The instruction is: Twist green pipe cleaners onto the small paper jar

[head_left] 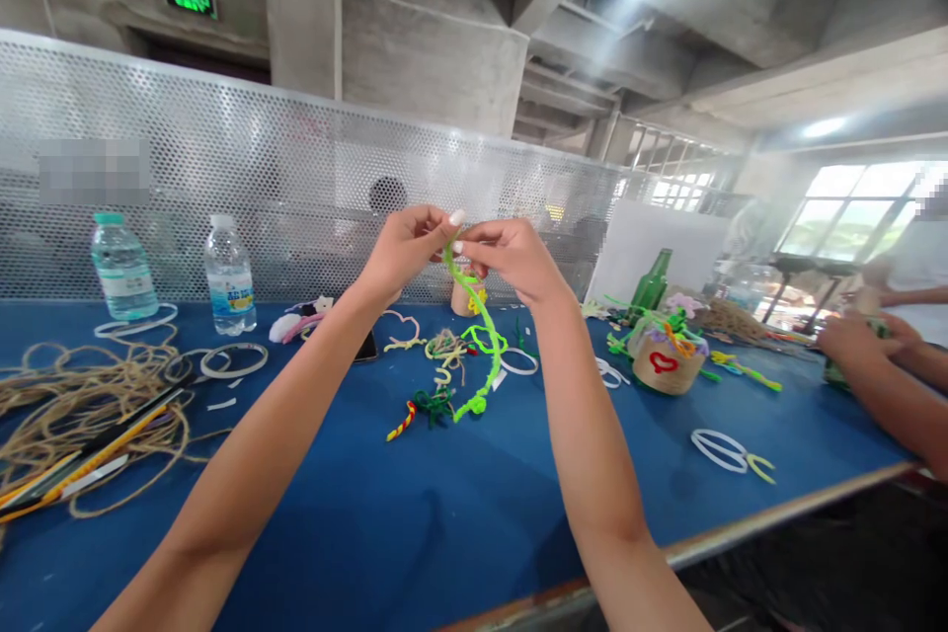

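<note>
- Green pipe cleaner (483, 341) dangles in a wavy length from both hands, above a blue worktable (311, 533) (its lower end curls into a small knot)
- Left hand (404, 252) and right hand (513, 262), mostly closed, pinch its upper end between their fingertips
- Nearby: twine-wrapped jar (652, 367) with red heart, green glass bottle (652, 281)
- Far right: co-worker's hand (855, 341)

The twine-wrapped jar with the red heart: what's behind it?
Behind the twine-wrapped jar stands a green glass bottle, with a white board beyond it. The bottle's lower part is hidden by the jar and its pipe cleaners.
</note>
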Tool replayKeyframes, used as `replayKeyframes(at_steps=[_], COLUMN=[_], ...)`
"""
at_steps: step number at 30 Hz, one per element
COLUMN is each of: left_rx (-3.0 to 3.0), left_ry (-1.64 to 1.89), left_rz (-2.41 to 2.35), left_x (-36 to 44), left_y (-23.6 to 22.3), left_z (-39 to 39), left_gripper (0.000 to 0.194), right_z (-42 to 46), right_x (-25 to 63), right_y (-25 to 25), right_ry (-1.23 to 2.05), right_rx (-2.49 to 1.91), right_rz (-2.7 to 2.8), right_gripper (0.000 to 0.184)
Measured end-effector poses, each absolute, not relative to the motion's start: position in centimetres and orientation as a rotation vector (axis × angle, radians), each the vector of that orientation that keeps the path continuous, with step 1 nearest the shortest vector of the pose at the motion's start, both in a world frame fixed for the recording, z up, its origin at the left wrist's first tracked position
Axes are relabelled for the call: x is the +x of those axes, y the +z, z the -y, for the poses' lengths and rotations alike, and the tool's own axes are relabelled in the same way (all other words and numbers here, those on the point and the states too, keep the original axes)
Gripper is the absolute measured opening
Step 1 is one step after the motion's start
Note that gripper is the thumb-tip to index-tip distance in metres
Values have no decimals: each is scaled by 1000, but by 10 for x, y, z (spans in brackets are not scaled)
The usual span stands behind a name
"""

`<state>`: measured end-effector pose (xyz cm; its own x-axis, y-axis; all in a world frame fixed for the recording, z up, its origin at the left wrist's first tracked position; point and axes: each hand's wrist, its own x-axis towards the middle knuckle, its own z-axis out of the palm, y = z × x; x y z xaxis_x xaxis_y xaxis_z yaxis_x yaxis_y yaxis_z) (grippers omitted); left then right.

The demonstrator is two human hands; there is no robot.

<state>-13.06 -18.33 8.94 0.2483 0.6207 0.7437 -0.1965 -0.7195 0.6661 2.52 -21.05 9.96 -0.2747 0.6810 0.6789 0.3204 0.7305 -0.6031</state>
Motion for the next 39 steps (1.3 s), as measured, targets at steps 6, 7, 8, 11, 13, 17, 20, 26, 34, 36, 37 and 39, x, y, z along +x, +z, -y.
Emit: replayKeyframes(at_steps=[6, 7, 8, 11, 13, 17, 20, 26, 34, 36, 37, 39], left_rx=[1906, 1922, 1934, 1960, 2028, 2237, 2346, 2441, 2620, 2657, 2674, 2704], left_ry=[1505, 1497, 1488, 1440, 1447, 1642, 1726, 1825, 2053, 2056, 2054, 2048], left_rz=[-412, -420, -427, -418, -425, -498, -532, -558, -803, -878, -911, -944], left_x=[-133, -134, -135, -138, -138, -136, -136, -137, -130, -130, -130, -130], left_y=[87, 86, 86, 85, 83, 81, 79, 77, 72, 72, 72, 71], left_z=[174, 172, 171, 168, 165, 159, 158, 158, 160, 161, 160, 158], left_gripper=[30, 31, 33, 40, 38, 24, 18, 18, 14, 14, 14, 13], right_z=[204, 202, 200, 195, 192, 191, 193, 195, 189, 188, 188, 187], right_x=[25, 26, 27, 31, 31, 27, 24, 23, 12, 10, 9, 9], right_y=[97, 96, 96, 94, 94, 93, 93, 92, 86, 86, 85, 85], right_ry=[414, 419, 422, 449, 467, 387, 340, 354, 272, 205, 172, 129], right_rx=[-778, -768, -755, -716, -702, -747, -770, -761, -716, -742, -764, -798], right_rz=[1840, 1818, 1795, 1721, 1674, 1634, 1657, 1702, 1670, 1677, 1681, 1700], right_gripper=[11, 11, 10, 11, 11, 17, 19, 15, 18, 20, 20, 19])
